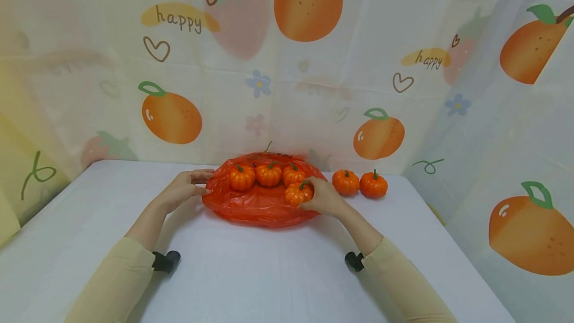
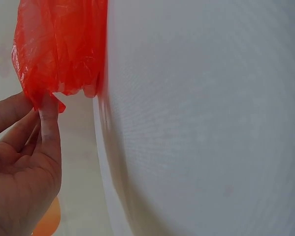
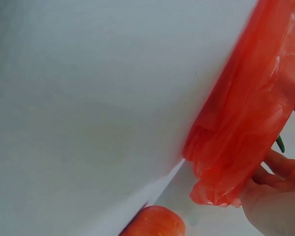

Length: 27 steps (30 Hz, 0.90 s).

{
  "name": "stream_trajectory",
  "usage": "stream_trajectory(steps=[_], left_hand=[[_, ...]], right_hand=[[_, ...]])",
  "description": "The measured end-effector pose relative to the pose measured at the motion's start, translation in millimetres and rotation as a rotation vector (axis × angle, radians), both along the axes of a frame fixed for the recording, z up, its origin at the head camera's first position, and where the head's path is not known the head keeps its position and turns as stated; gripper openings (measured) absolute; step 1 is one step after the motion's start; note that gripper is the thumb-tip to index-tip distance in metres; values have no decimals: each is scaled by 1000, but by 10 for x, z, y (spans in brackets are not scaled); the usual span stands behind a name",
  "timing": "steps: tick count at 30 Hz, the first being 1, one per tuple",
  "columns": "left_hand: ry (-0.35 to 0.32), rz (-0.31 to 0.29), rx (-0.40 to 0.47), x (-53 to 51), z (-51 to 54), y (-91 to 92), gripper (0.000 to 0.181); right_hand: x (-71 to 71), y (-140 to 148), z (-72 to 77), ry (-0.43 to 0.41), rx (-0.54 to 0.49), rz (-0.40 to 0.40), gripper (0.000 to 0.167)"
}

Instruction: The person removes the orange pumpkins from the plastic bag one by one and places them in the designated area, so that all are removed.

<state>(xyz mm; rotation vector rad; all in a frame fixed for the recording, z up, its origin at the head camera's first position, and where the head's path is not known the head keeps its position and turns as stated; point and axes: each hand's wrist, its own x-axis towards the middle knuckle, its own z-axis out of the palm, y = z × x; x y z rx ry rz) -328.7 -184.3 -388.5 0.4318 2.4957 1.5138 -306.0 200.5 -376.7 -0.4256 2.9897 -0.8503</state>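
A red plastic bag (image 1: 255,208) lies on the table with its mouth spread wide. Inside it, three small orange pumpkins with green stems, one of them the leftmost pumpkin (image 1: 242,178), stand in a row. My left hand (image 1: 181,191) pinches the bag's left edge between thumb and finger, as the left wrist view shows on the bag (image 2: 63,49). Over the bag's right part, my right hand (image 1: 326,197) grips another small pumpkin (image 1: 298,195) from its right side. In the right wrist view, bag film (image 3: 245,113) hides most of that pumpkin and some fingers.
Two more small pumpkins, a nearer-to-bag pumpkin (image 1: 345,183) and an outer pumpkin (image 1: 374,185), stand on the white tabletop (image 1: 269,273) right of the bag. A fruit-printed curtain (image 1: 287,88) hangs behind the table and along its sides.
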Motion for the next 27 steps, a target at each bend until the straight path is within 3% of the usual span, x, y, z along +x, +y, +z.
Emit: stream_trajectory(steps=[18, 27], left_hand=[[36, -12, 44, -3, -24, -5, 54], [25, -8, 17, 22, 12, 12, 55]], right_hand=[[-1, -9, 7, 39, 1, 29, 67], [-10, -30, 18, 78, -42, 28, 71]])
